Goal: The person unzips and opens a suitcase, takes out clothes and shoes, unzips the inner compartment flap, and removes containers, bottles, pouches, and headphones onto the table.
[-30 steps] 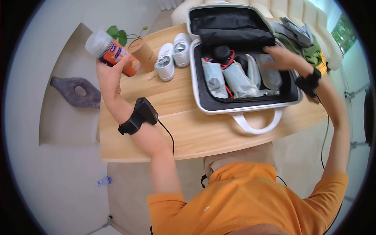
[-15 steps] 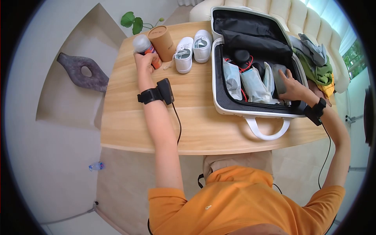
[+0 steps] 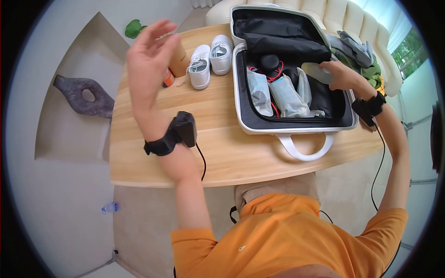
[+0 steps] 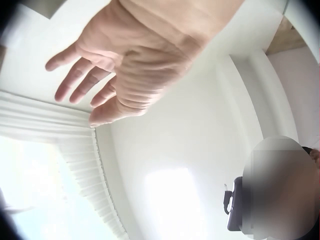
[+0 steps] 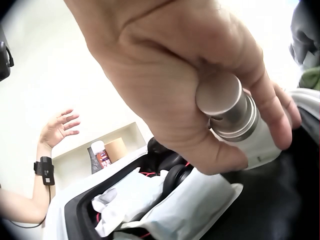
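My right hand (image 3: 345,76) grips a translucent bottle (image 3: 315,72) over the right part of the open suitcase (image 3: 238,99). In the right wrist view, its silver cap (image 5: 222,97) sits within the curled fingers, and the thumb lies along the near side. My left hand (image 3: 150,60) is raised at the table's left, fingers spread and holding nothing. Behind that hand, an orange spray can (image 3: 168,78) stands mostly hidden, beside a brown cardboard tube (image 3: 179,62). Wrapped pale-blue packets (image 3: 287,97) and a black round item (image 3: 270,64) with red cord lie in the suitcase.
A pair of white sneakers (image 3: 200,69) stands between the tube and the suitcase. The suitcase's white handle (image 3: 306,150) points at the person. Folded grey and green clothes (image 3: 371,72) are piled at the right, before a cream sofa (image 3: 357,21).
My left hand has set the spray can down by the cardboard tube, let go and risen. My right hand has taken hold of the bottle and shifted it toward the suitcase's far side.
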`<action>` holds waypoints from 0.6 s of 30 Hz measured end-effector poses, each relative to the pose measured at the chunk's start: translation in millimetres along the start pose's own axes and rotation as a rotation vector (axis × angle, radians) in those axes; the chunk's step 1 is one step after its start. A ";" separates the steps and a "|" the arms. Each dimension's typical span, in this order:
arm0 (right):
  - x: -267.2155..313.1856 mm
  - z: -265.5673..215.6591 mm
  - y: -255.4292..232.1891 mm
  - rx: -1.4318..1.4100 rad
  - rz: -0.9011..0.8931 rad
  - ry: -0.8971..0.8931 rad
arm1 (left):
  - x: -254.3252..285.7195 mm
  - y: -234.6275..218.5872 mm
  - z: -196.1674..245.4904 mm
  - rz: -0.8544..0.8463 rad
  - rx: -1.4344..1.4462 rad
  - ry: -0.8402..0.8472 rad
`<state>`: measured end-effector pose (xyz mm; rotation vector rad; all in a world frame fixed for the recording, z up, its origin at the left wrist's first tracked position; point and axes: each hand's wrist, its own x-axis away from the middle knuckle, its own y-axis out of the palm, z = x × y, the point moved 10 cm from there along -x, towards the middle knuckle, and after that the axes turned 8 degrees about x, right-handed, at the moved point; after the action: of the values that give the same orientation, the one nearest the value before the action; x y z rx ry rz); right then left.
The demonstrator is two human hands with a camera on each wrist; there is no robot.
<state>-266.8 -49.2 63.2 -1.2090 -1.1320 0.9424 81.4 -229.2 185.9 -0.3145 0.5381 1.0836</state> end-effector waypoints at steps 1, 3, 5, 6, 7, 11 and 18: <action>-1.0 0.9 -8.9 0.005 0.002 0.005 | -0.6 16.6 -5.4 -0.058 -0.006 -0.018; -3.7 2.2 -21.6 0.063 -0.042 0.027 | 0.1 44.1 -17.1 -0.122 -0.009 -0.039; -8.4 7.9 -41.3 0.040 0.118 0.003 | 5.7 79.9 -23.0 -0.276 -0.044 0.026; -9.4 3.9 -47.4 0.054 0.120 -0.025 | 8.6 90.5 -26.2 -0.279 -0.039 0.026; -10.4 0.5 -53.6 0.070 0.123 -0.054 | 12.5 105.1 -31.2 -0.326 -0.066 0.006; 2.0 -32.0 -104.6 0.072 0.176 -0.031 | 22.3 134.3 -34.0 -0.395 -0.099 0.073; 19.5 -183.8 -161.4 -0.040 0.016 -0.567 | 34.7 151.7 -6.1 -0.497 -0.213 0.240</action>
<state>-88.5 -91.3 226.3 -1.0051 -1.5899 1.3273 -43.8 -139.2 164.1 -0.7306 0.5209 0.6215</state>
